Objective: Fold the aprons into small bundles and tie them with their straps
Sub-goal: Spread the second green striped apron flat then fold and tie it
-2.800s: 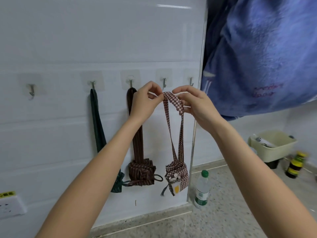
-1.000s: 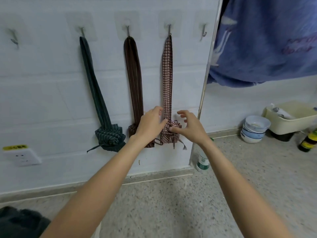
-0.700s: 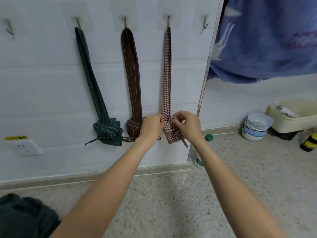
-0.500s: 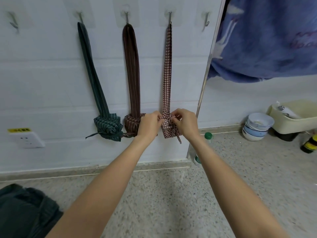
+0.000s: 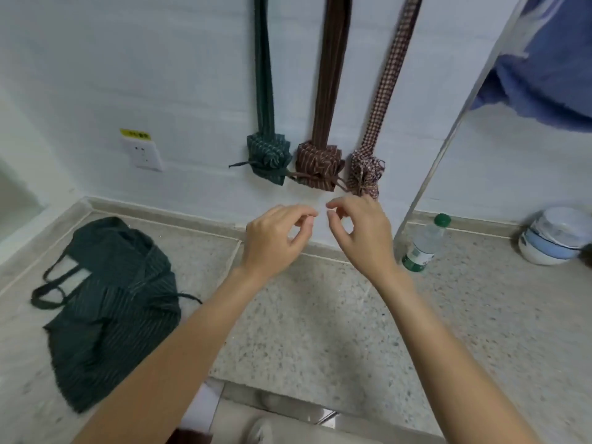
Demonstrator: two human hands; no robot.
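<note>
Bare fingers of both hands, loosely curled, hold nothing below the checked red-and-white apron bundle hanging against the wall; the unfolded dark green striped apron lies on the floor. Risk: its straps could tangle when lifted.

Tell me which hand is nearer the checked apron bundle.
Right. The right hand sits just below the checked apron bundle; the left hand is lower and further left, under the brown bundle.
</note>
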